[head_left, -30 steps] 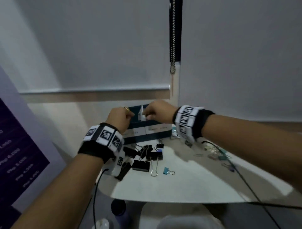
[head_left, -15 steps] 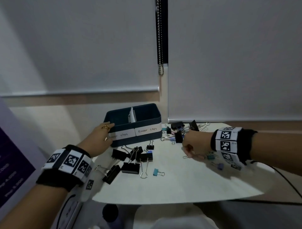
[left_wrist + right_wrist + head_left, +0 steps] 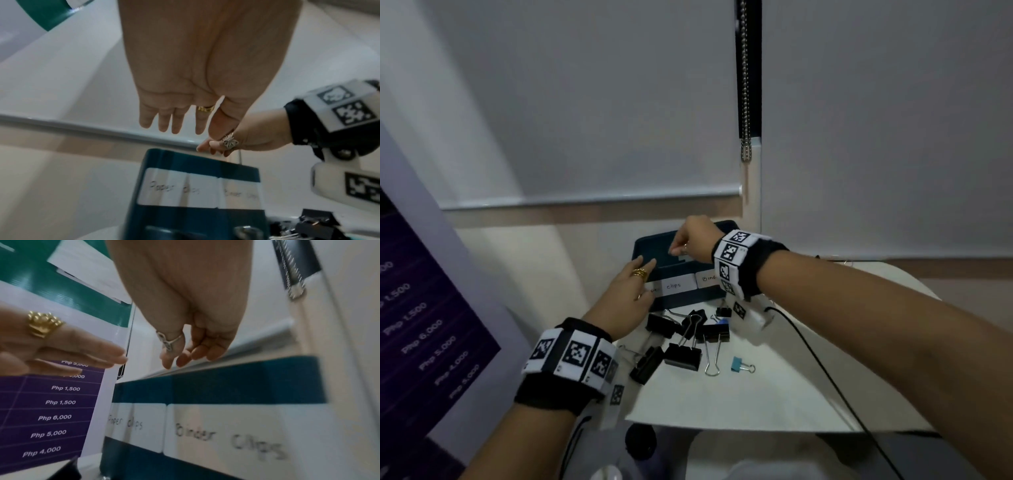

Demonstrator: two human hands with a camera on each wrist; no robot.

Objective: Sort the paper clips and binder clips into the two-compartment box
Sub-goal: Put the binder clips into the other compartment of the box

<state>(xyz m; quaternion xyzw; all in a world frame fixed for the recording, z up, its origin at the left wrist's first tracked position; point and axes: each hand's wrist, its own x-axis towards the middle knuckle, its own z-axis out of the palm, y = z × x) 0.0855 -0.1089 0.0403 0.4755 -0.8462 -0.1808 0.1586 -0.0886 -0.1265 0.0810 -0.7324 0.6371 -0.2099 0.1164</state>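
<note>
The teal two-compartment box (image 3: 688, 298) stands at the back of the white table, labelled "Paper clips" on the left and "Binder clips" on the right. My left hand (image 3: 635, 284), wearing a gold ring, lies with straight fingers against the box's front left corner. My right hand (image 3: 676, 251) hovers over the left compartment beside the white divider (image 3: 682, 257). Its fingers (image 3: 183, 360) curl down with the tips close together. No clip shows between them. Several black binder clips (image 3: 681, 356) and a small blue binder clip (image 3: 738, 364) lie in front of the box.
A purple price board (image 3: 424, 325) stands close on the left. A black cable (image 3: 825, 370) runs across the right of the table under my right forearm. The table's front edge (image 3: 756, 423) is near. A blind's bead chain (image 3: 745, 102) hangs behind the box.
My right hand has gone from the table surface right of the box up to above the box's left compartment. My left hand stays at the box's front left corner.
</note>
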